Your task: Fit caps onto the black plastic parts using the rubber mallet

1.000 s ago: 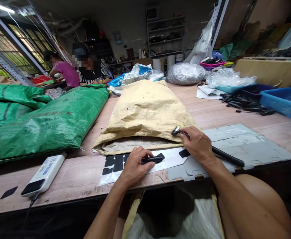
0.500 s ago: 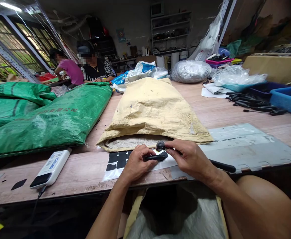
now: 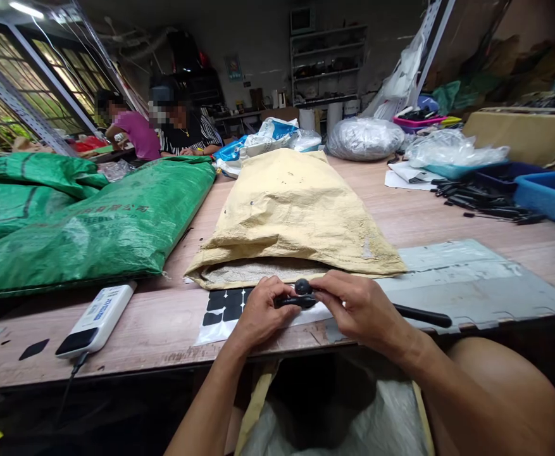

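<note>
My left hand (image 3: 264, 311) is closed round a slim black plastic part (image 3: 305, 301) just above the table's front edge. Between thumb and fingers, my right hand (image 3: 355, 304) pinches a black rod with a ball-shaped end (image 3: 302, 287). That ball end sits right over the black part, and I cannot tell whether the two touch. A dark handle-like end (image 3: 423, 315) sticks out to the right behind my right wrist. Beneath my hands lies a white sheet with black stickers (image 3: 224, 307). A yellow woven sack (image 3: 296, 209) lies with its mouth towards me.
Green sacks (image 3: 116, 221) lie at left, near a white power bank (image 3: 97, 320) with a cable. A grey board (image 3: 486, 275) lies at right. Behind it are black parts (image 3: 486, 199) and a blue bin (image 3: 550, 193). An open sack (image 3: 334, 411) hangs at my lap. Two people sit beyond.
My right hand has brought the ball end down and slightly left, closer to the black part in my left hand. The left hand has hardly moved.
</note>
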The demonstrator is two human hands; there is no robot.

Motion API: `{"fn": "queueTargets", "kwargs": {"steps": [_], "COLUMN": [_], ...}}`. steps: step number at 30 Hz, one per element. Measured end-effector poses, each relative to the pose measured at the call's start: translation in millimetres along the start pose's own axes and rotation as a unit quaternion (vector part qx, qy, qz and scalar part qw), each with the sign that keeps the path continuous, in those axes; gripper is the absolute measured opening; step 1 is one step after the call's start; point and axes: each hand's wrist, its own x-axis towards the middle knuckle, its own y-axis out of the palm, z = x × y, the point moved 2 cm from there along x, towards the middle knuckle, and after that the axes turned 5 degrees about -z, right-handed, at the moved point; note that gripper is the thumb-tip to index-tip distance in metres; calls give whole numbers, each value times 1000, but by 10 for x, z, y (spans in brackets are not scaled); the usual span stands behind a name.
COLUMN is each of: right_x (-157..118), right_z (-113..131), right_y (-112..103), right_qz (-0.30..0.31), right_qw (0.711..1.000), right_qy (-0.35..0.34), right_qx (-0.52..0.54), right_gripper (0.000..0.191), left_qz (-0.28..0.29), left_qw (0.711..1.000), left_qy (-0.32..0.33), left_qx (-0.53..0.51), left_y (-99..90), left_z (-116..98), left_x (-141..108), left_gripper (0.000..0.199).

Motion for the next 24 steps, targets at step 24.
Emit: {"fn": "queueTargets", "kwargs": {"steps": [24], "right_x": [-41], "right_z": [-803], "right_y": [-194], "right_qz": [-97], "right_qw": [962], "right_qy": [179], "right_qx": [-183], "right_gripper": [17], "left_qz": [-27], "left_qw": [998], "left_qy": [-33], "left_qx": [-53], "left_y": [-7], "left_z": [76], "left_x": [-14], "left_gripper": [17]}}
